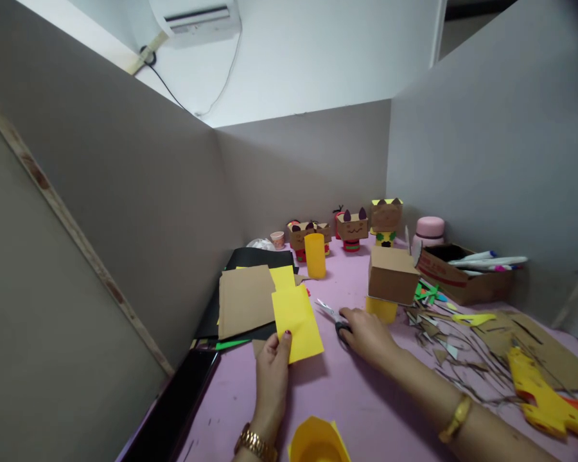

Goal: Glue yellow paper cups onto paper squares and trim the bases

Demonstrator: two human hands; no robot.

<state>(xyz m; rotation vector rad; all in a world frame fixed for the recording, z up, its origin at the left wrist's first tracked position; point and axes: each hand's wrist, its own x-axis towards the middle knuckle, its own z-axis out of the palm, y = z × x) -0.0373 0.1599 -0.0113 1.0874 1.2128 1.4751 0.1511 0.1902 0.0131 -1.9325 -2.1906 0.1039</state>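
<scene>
My left hand pinches the lower left edge of a yellow sheet of paper, thumb on top, and holds it tilted above the table. To its right, my right hand reaches across with its fingers on the black handles of a pair of scissors. The scissor blades point away to the upper left, near the table surface. Beyond the right hand, a brown cardboard box sits on a yellow base. A yellow paper cup shape stands at the front edge, partly out of frame.
Cardboard and black sheets lie left, beside a phone. A yellow tube and several cardboard animal figures stand behind. At right are paper scraps, a yellow glue gun, a pen box and a pink bottle.
</scene>
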